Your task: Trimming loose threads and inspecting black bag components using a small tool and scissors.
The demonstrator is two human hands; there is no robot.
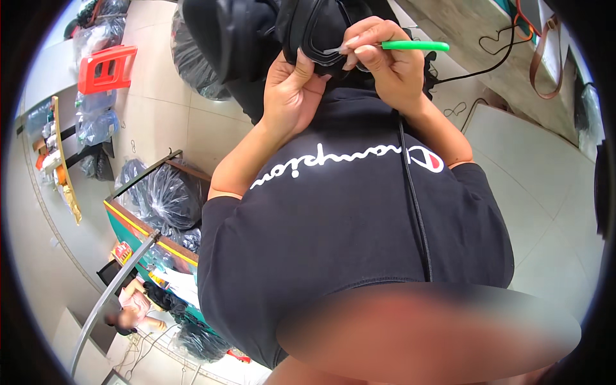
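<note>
My left hand (295, 90) grips the lower edge of a black fabric piece (327, 29), thumb on top and fingers underneath. The piece has curved raised seams and looks like part of a bag; its full shape is cut off by the upper edge of the view. From the right, my right hand (388, 61) pinches a slim tool with a green handle (416, 45). Its narrow pale tip rests at the curved seam, close to my left thumb. The exact kind of tool is too small to tell. More black material lies bunched over my lap beneath both hands.
A red plastic stool (106, 69) lies at the upper left beside clear plastic bags. Dark bundles in clear bags (173, 196) fill a green-sided table or bin at left. Another person (133, 305) is farther off, lower left. A brown strap (547, 64) hangs at the upper right.
</note>
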